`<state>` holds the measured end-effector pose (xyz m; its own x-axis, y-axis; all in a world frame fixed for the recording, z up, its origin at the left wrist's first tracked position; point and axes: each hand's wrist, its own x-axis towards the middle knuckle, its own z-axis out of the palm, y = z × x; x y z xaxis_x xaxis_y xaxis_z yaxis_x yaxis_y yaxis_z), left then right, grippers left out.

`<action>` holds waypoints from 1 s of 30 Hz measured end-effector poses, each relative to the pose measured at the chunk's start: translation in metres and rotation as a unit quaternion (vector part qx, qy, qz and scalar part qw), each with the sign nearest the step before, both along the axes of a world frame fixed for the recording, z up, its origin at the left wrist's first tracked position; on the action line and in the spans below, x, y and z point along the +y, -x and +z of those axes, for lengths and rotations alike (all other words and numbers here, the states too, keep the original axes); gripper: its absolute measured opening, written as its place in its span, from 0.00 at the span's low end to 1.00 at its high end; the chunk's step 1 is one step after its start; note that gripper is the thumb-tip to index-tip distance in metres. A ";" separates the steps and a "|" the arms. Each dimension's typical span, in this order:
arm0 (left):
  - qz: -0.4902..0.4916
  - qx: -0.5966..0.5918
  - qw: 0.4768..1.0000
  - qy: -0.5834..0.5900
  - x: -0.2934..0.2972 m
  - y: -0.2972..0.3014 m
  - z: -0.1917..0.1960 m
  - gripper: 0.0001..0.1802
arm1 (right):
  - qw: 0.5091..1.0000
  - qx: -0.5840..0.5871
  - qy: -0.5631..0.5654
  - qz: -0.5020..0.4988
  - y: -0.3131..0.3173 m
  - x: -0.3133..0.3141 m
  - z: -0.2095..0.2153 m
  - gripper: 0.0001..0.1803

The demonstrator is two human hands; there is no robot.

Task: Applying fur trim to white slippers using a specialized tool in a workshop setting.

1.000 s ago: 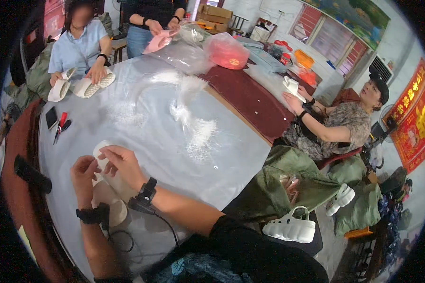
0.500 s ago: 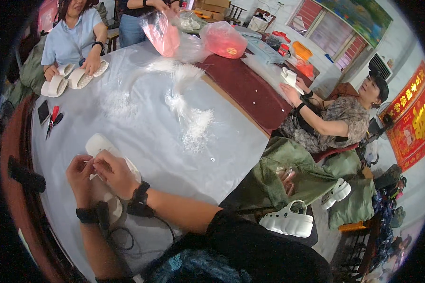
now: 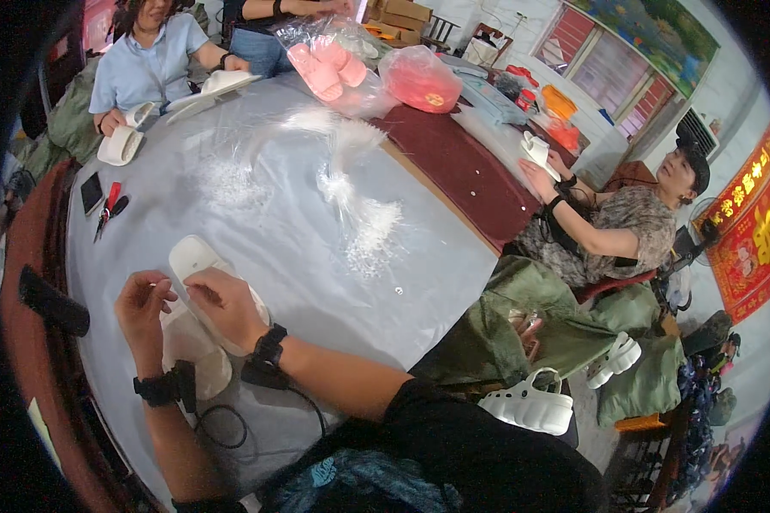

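Observation:
Two white slippers [image 3: 193, 254] lie side by side on the grey table cover, right beneath my hands. My left hand [image 3: 144, 309] is raised over the nearer white slipper [image 3: 207, 366], thumb and fingertips pinched together. A tiny pale thing seems to show at those fingertips, too small to name. To its right, my right hand [image 3: 228, 309] hangs over the farther slipper's strap area with its fingers curled in. What its fingertips hold, if anything, is hidden. A small gap separates the two hands.
Loose heaps of small white plastic pieces [image 3: 372, 235] lie mid-table. Red-handled pliers [image 3: 109, 208] and a phone [image 3: 91, 194] rest at the left. Co-workers handle white slippers at the far left and right. Bagged pink slippers [image 3: 321, 77] stand at the back; white clogs [image 3: 530, 402] sit lower right.
My hands, close together before, have moved apart. The far-left person has tilted one slipper up and away from the other. The bag of pink slippers at the back now lies lower.

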<state>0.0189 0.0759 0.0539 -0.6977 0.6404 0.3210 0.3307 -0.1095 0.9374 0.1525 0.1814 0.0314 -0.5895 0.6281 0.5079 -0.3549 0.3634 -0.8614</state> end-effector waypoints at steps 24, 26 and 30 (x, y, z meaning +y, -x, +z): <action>-0.058 -0.059 0.996 -0.022 0.018 -0.024 -0.008 0.03 | 0.998 0.005 0.064 -0.028 0.000 0.004 -0.004 0.07; -0.061 -0.077 0.995 -0.014 0.018 -0.022 -0.011 0.03 | 0.997 0.000 0.067 -0.028 0.002 0.004 -0.005 0.06; -0.094 -0.059 0.994 -0.011 0.020 -0.019 -0.017 0.05 | 0.996 0.014 0.082 -0.007 0.008 0.007 -0.015 0.06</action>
<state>0.0378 0.0960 0.0372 -0.6001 0.7563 0.2605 0.1910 -0.1808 0.9648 0.1446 0.1879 0.0163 -0.5672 0.7124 0.4132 -0.3748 0.2234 -0.8998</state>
